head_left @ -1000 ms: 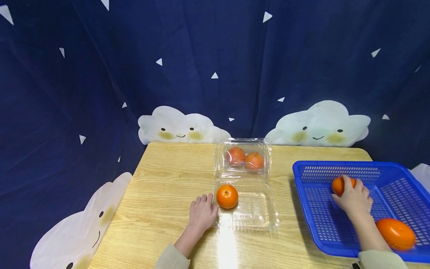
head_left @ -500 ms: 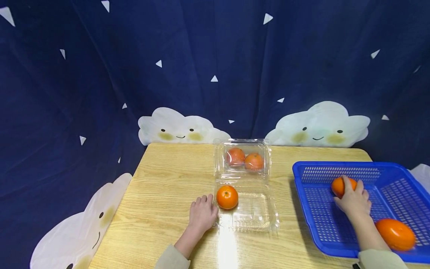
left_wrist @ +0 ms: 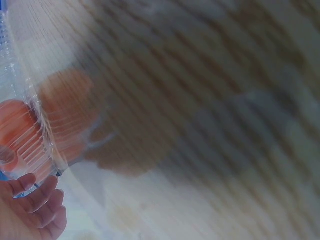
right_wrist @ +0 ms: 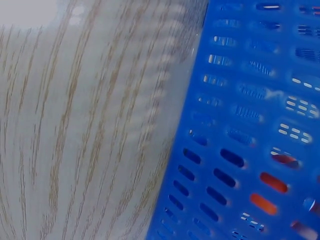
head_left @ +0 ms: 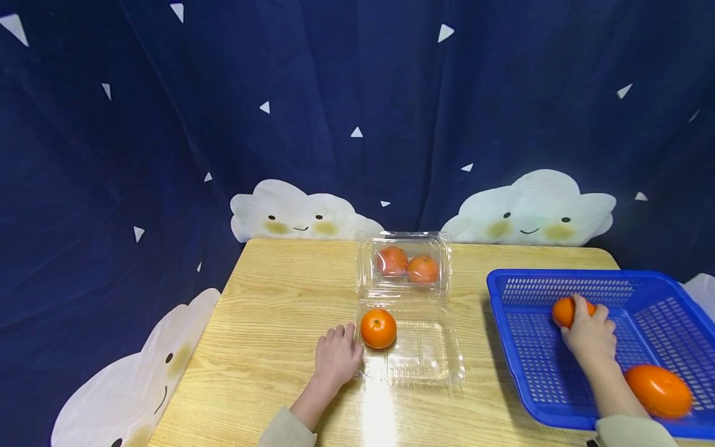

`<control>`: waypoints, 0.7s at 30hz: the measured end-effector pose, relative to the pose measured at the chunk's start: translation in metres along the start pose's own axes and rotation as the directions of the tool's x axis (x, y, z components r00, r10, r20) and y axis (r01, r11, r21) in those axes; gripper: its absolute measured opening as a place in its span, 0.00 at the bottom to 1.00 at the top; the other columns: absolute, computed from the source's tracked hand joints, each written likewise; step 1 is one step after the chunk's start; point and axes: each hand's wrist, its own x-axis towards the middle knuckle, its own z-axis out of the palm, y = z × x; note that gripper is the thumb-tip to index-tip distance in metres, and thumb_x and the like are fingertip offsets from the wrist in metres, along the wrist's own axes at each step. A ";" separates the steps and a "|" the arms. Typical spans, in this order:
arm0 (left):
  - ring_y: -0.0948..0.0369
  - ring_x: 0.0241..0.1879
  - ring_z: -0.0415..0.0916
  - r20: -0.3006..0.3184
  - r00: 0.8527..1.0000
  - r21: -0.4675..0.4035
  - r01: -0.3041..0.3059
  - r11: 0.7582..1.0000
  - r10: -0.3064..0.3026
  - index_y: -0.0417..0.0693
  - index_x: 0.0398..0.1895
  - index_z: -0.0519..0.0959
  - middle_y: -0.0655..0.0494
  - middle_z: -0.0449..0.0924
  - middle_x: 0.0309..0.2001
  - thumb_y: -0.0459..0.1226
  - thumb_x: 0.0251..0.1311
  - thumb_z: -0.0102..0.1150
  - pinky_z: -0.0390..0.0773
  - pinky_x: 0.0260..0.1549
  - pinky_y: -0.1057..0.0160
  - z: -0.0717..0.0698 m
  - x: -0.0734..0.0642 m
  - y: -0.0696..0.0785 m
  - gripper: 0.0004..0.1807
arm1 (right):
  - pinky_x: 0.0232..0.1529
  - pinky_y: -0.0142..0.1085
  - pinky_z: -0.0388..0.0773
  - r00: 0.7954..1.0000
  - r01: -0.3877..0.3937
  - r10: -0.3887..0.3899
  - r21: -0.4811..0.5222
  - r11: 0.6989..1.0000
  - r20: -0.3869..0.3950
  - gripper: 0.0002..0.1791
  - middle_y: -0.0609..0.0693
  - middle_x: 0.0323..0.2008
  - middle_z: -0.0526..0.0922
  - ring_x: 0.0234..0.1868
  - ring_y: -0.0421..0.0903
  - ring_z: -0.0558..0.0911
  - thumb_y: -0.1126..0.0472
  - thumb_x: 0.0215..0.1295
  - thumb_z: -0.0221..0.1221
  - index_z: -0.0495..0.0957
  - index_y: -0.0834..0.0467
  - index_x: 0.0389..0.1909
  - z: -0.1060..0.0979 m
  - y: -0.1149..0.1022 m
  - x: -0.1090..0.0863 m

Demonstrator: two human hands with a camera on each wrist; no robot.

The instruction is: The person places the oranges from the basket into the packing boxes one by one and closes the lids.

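A mandarin sits at the back of the blue basket, and my right hand grips it from the near right side. In the right wrist view the basket wall hides most of that hand; orange shows through its slots. My left hand rests at the left edge of an opened clear plastic clamshell box, fingers loosely bent. One mandarin lies in the box's near half, at its back left. The left wrist view catches the left hand's fingers beside the clear plastic.
Behind the near half, two more mandarins show through the clear plastic of the box's far part. A large, shiny orange fruit lies in the basket's near right corner, beside the right forearm. A dark blue curtain hangs behind the wooden table.
My right hand has shifted slightly right on the mandarin, its fingers drawn closer together, and the fruit has moved a little with it. The left hand stays in place.
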 end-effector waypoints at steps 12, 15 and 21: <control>0.53 0.34 0.71 -0.003 1.000 0.016 -0.003 1.000 0.003 0.47 0.45 0.72 0.51 0.75 0.35 0.46 0.55 0.46 0.70 0.32 0.56 0.001 0.000 -0.001 0.17 | 0.30 0.64 0.64 0.999 -0.041 0.041 0.004 0.999 0.023 0.37 0.81 0.46 0.50 0.39 0.79 0.59 0.64 0.52 0.60 0.50 0.67 0.59 -0.008 -0.006 -0.001; 0.54 0.34 0.71 -0.001 1.000 0.018 -0.001 1.000 0.001 0.48 0.44 0.71 0.51 0.74 0.35 0.46 0.55 0.47 0.70 0.32 0.56 0.002 0.000 -0.001 0.17 | 0.30 0.63 0.65 0.997 -0.065 0.065 0.008 0.998 0.040 0.37 0.80 0.46 0.50 0.39 0.78 0.59 0.63 0.53 0.60 0.50 0.67 0.59 -0.011 -0.008 -0.001; 0.54 0.33 0.70 0.001 1.000 0.017 0.000 1.000 0.000 0.48 0.43 0.71 0.51 0.74 0.34 0.46 0.55 0.47 0.69 0.31 0.56 0.001 0.000 0.000 0.16 | 0.27 0.61 0.65 0.999 -0.049 0.049 0.015 0.999 0.014 0.36 0.80 0.44 0.51 0.38 0.77 0.59 0.60 0.52 0.61 0.52 0.67 0.57 -0.015 -0.010 -0.002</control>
